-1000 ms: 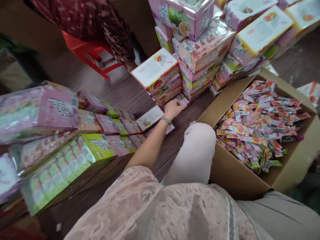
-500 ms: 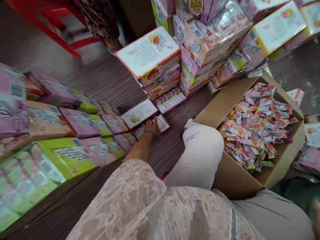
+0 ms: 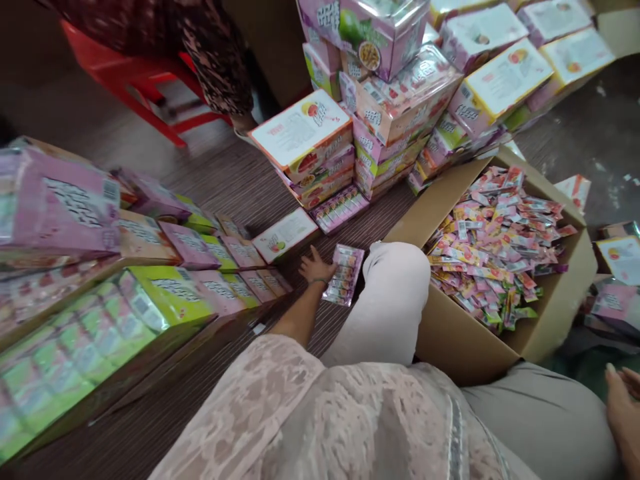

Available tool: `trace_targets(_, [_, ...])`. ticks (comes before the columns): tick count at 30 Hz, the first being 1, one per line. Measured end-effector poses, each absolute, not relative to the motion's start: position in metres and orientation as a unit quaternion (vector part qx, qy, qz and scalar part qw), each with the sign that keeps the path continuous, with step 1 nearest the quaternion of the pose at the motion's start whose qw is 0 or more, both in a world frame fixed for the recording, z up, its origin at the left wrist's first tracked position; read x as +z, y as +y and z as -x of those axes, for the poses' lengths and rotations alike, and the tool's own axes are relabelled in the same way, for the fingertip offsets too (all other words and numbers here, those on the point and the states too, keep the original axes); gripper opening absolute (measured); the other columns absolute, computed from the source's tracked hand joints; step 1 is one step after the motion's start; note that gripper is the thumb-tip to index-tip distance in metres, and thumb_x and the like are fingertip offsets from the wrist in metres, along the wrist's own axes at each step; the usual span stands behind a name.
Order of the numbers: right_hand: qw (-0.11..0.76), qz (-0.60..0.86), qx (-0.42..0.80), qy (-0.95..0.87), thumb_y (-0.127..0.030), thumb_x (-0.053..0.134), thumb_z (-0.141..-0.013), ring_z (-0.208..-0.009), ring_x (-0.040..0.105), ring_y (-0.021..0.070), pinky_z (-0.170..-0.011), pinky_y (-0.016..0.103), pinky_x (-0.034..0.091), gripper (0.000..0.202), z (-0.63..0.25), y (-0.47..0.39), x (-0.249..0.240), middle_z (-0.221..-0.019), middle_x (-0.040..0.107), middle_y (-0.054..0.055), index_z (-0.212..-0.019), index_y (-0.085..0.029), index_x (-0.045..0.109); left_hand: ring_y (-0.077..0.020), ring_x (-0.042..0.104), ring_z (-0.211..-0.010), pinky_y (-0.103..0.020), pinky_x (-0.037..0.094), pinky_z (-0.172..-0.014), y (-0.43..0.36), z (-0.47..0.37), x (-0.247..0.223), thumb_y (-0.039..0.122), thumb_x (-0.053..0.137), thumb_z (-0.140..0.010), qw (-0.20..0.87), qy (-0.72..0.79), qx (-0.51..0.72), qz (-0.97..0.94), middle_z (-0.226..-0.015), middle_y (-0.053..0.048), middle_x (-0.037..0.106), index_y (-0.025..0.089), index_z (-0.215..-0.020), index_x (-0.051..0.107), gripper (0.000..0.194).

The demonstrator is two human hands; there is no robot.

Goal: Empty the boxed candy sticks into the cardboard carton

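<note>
My left hand (image 3: 317, 269) reaches down to the dark striped floor mat with its fingers spread. Its thumb side is at the left edge of a flat, clear-wrapped purple box (image 3: 345, 275) with a row of small packs showing. That box lies on the mat beside my bent knee; whether the thumb presses on it I cannot tell. Just beyond the fingers is a white-faced box (image 3: 284, 235). My right hand (image 3: 623, 407) is at the right edge beside my leg, partly cut off, fingers apart and nothing visible in them.
A large open carton (image 3: 470, 340) full of loose small sachets (image 3: 493, 247) stands right of my knee. Stacked boxes (image 3: 300, 133) rise ahead. Rows of boxes (image 3: 170, 293) line the left. A person's leg (image 3: 215, 60) is by a red stool (image 3: 145, 93).
The clear-wrapped box has shifted right and turned, from beside the white-faced box to near my knee. My left hand's fingers have spread. More of my right hand shows at the right edge.
</note>
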State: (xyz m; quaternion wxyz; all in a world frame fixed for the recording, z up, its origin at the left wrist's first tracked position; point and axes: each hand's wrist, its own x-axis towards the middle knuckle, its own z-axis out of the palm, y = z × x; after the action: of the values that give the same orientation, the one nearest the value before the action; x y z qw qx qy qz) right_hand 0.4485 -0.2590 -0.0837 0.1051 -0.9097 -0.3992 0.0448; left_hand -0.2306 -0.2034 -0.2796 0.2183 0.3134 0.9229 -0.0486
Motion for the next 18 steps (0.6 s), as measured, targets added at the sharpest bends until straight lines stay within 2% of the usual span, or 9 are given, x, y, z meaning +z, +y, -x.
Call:
trace_targets(3, [0.122,0.915,0.048,-0.382,-0.063,0.052,-0.075,-0.122,0.072,0.0459,-0.11,0.058,0.055,0.05,-0.442,-0.269,-0.081,-0.124,0.077,0.026,-0.108,-0.032,0.072,-0.0492,0.032,-0.163,-0.068,0.029,-0.126,-0.214,0.178,-0.296,0.065,0.067,-0.09,0.252,0.908,-0.067,-0.327,-0.178,-0.034,0.02,0.021,-0.178,0.014,0.112])
trace_targets(6, [0.134,0.922,0.059,-0.358,-0.062,0.055,-0.074,-0.12,0.072,0.047,-0.102,0.061,0.054,0.039,-0.446,-0.28,-0.079,-0.113,0.077,0.026,-0.101,-0.038,0.071,-0.0576,0.027,-0.162,-0.078,0.032,-0.118,-0.224,0.15,-0.316,0.064,0.076,-0.082,0.287,0.895,-0.088,-0.33,-0.178,-0.036,0.018,0.027,-0.178,0.016,0.119])
trace_targets(8, [0.136,0.923,0.063,-0.355,-0.064,0.057,-0.074,-0.113,0.073,0.0486,-0.09,0.064,0.053,0.035,-0.453,-0.286,-0.078,-0.102,0.076,0.028,-0.097,-0.043,0.071,-0.0614,0.03,-0.159,-0.08,0.034,-0.113,-0.226,0.149,-0.324,0.06,0.079,-0.08,0.284,0.898,-0.092,-0.323,-0.175,-0.04,0.02,0.024,-0.178,0.012,0.125])
trace_targets(11, [0.138,0.929,0.063,-0.337,-0.067,0.06,-0.07,-0.102,0.073,0.0501,-0.078,0.064,0.05,0.031,-0.462,-0.288,-0.079,-0.093,0.074,0.028,-0.091,-0.047,0.072,-0.0572,0.045,-0.15,-0.072,0.038,-0.113,-0.218,0.166,-0.325,0.053,0.076,-0.084,0.287,0.899,-0.08,-0.32,-0.166,-0.042,0.036,0.019,-0.178,0.011,0.12])
trace_targets(13, [0.142,0.933,0.072,-0.322,-0.07,0.061,-0.068,-0.103,0.073,0.0498,-0.077,0.064,0.051,0.041,-0.464,-0.286,-0.079,-0.099,0.076,0.029,-0.097,-0.047,0.076,-0.0542,0.049,-0.146,-0.067,0.041,-0.113,-0.209,0.184,-0.317,0.05,0.078,-0.082,0.302,0.899,-0.053,-0.312,-0.16,-0.04,0.045,0.017,-0.178,0.011,0.122])
trace_targets(15, [0.142,0.931,0.089,-0.324,-0.075,0.058,-0.071,-0.11,0.073,0.0486,-0.079,0.064,0.052,0.062,-0.462,-0.281,-0.08,-0.112,0.076,0.032,-0.119,-0.042,0.079,-0.0518,0.053,-0.144,-0.062,0.044,-0.114,-0.201,0.202,-0.304,0.045,0.084,-0.074,0.331,0.897,0.001,-0.294,-0.157,-0.035,0.052,0.017,-0.178,0.015,0.128])
trace_targets(18, [0.136,0.907,0.085,-0.39,-0.082,0.05,-0.082,-0.11,0.074,0.047,-0.082,0.062,0.056,0.086,-0.459,-0.272,-0.084,-0.121,0.074,0.035,-0.147,-0.029,0.07,-0.043,0.065,-0.134,-0.054,0.052,-0.11,-0.194,0.22,-0.279,0.037,0.085,-0.068,0.406,0.853,0.173,-0.277,-0.148,-0.022,0.066,0.021,-0.176,0.026,0.124])
